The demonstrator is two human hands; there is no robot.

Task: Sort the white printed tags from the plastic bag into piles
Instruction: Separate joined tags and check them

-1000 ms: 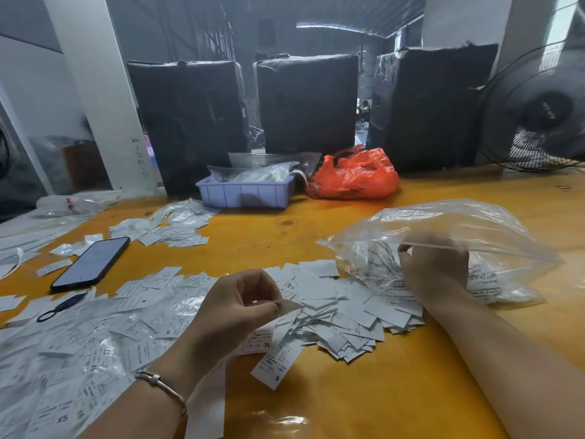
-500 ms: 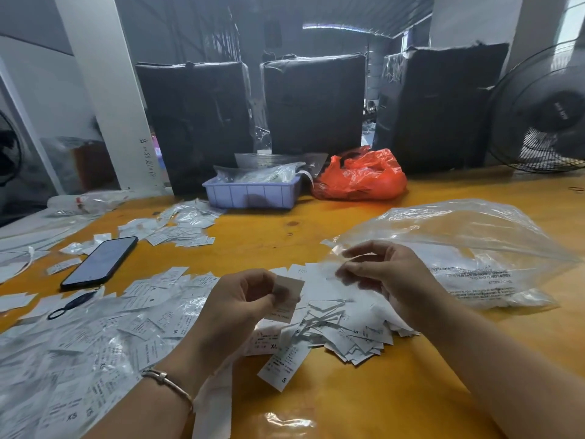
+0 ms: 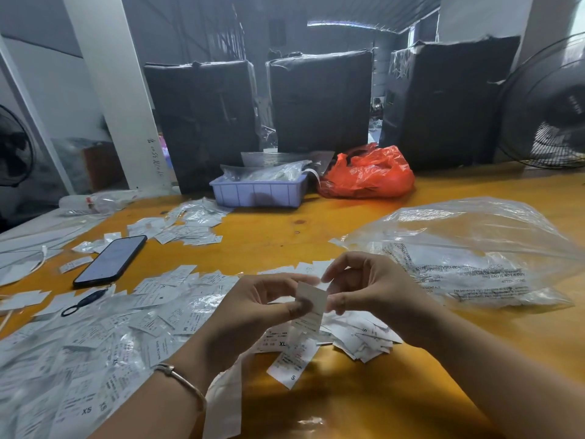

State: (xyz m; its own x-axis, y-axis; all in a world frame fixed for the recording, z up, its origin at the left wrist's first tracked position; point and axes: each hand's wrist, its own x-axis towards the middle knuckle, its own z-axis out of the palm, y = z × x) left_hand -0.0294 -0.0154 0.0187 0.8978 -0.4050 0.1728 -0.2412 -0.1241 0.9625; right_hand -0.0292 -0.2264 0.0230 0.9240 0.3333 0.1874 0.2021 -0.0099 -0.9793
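Observation:
My left hand (image 3: 253, 308) pinches a small stack of white printed tags (image 3: 311, 304) upright above the yellow table (image 3: 395, 400). My right hand (image 3: 370, 286) meets it from the right, with fingertips on the stack's top and right edge. Under both hands lies a loose heap of tags (image 3: 357, 340), one marked S (image 3: 289, 365). A clear plastic bag (image 3: 474, 248) with printed warning text lies to the right, puffed up, its mouth facing my right hand. A wide spread of tags (image 3: 95, 337) covers the table's left side, and another small pile (image 3: 186, 226) sits farther back.
A black phone (image 3: 110, 261) and a dark loop strap (image 3: 85, 302) lie at the left. At the back stand a lilac tray (image 3: 258, 193) of clear packets, an orange bag (image 3: 367, 175), dark wrapped boxes (image 3: 319, 99) and a fan (image 3: 550, 109).
My right hand left the plastic bag and came left to the tags in my left hand. The left hand rose slightly with its stack. The bag settled on the table.

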